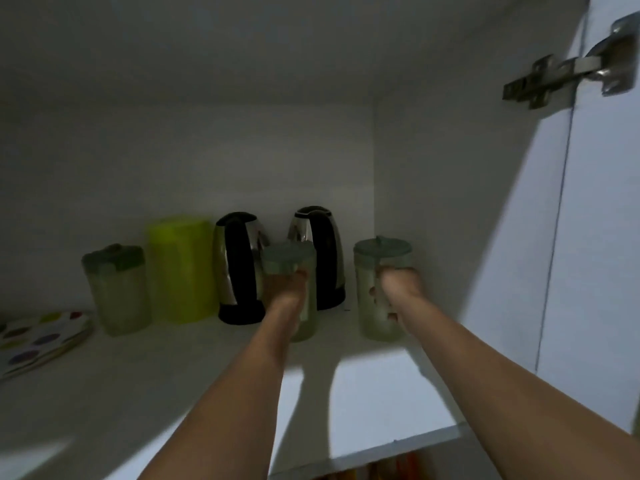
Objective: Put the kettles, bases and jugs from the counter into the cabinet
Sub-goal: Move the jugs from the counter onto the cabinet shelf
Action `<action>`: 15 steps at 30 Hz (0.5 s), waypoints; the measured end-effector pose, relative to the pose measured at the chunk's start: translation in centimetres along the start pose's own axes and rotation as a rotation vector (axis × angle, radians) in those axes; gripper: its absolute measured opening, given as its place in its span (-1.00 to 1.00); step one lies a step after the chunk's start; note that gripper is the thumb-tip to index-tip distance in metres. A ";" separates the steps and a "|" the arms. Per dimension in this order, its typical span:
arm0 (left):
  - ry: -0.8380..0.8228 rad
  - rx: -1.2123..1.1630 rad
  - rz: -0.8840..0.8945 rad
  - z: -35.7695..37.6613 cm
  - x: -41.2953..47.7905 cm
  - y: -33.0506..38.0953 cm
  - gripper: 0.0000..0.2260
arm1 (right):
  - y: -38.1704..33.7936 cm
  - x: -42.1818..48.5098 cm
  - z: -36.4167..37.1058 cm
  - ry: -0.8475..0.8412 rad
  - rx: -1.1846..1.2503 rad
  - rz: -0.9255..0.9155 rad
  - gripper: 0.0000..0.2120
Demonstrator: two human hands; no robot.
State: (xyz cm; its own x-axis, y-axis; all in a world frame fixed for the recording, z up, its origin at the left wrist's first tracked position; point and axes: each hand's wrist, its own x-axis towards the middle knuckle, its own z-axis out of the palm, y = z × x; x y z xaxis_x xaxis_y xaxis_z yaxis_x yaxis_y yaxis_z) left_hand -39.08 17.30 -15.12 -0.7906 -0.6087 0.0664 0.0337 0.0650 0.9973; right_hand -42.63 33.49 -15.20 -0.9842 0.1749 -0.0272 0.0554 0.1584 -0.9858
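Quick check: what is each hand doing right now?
Left hand: closed on the middle jug.
Right hand: closed on the right jug.

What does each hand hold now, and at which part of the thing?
Each hand holds one clear jug with a green lid. The left hand has its grip around the body of the middle jug; the right hand grips the side of the right jug.

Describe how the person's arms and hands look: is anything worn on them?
Both forearms are bare up to the frame edge, with no sleeves visible. The left hand and right hand show no gloves, watch or bracelet. The picture is too blurred to tell about rings.
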 end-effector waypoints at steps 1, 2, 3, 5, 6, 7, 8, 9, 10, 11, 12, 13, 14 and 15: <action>-0.005 -0.015 0.004 0.7 0.9 0.1 -0.65 | -0.3 1.1 0.2 -0.007 -0.010 -0.004 -0.58; -0.029 -0.061 0.012 1.4 1.6 0.2 -0.80 | -0.4 2.6 0.4 -0.015 -0.015 0.002 -0.61; -0.057 -0.093 0.015 2.1 2.3 0.2 -0.95 | -0.6 3.6 0.5 -0.023 -0.021 -0.001 -0.62; -0.077 -0.137 -0.003 3.3 3.5 -0.1 -0.89 | -0.5 5.9 0.8 -0.040 -0.045 -0.012 -0.53; -0.080 -0.142 -0.004 3.9 3.9 -0.3 -0.90 | -0.2 7.0 1.1 -0.050 -0.056 -0.033 -0.47; -0.080 -0.146 0.005 4.4 4.3 -0.5 -0.91 | 0.0 7.8 1.3 -0.063 -0.071 -0.056 -0.43; -0.076 -0.153 0.003 4.8 4.4 -0.4 -0.92 | 0.3 8.5 1.4 -0.071 -0.074 -0.068 -0.41; -0.066 -0.166 0.005 5.1 4.6 -0.5 -0.91 | 0.3 8.6 1.5 -0.078 -0.069 -0.079 -0.41; -0.060 -0.166 0.003 5.2 4.5 -0.4 -0.91 | -0.1 8.2 1.4 -0.079 -0.058 -0.089 -0.42; -0.058 -0.165 0.005 5.3 4.7 -0.6 -0.90 | -0.1 8.3 1.4 -0.082 -0.051 -0.098 -0.42; -0.058 -0.164 0.005 5.2 4.5 -0.6 -0.87 | -0.1 8.4 1.4 -0.086 -0.045 -0.098 -0.42; -0.059 -0.169 0.014 5.1 4.4 -0.6 -0.79 | -0.2 8.4 1.3 -0.087 -0.044 -0.102 -0.40; -0.059 -0.163 0.029 4.9 4.2 -0.7 -0.70 | 0.0 8.7 1.2 -0.085 -0.048 -0.092 -0.37; -0.051 -0.145 0.050 4.7 3.9 -0.7 -0.64 | -0.1 8.4 1.1 -0.080 -0.047 -0.087 -0.33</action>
State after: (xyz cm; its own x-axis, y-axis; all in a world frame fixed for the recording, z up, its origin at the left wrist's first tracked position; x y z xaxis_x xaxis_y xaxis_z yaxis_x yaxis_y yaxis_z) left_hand -45.08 18.63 -15.71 -0.8156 -0.5664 0.1184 0.1591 -0.0227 0.9870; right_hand -51.08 33.88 -15.49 -0.9958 0.0807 0.0433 -0.0250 0.2156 -0.9762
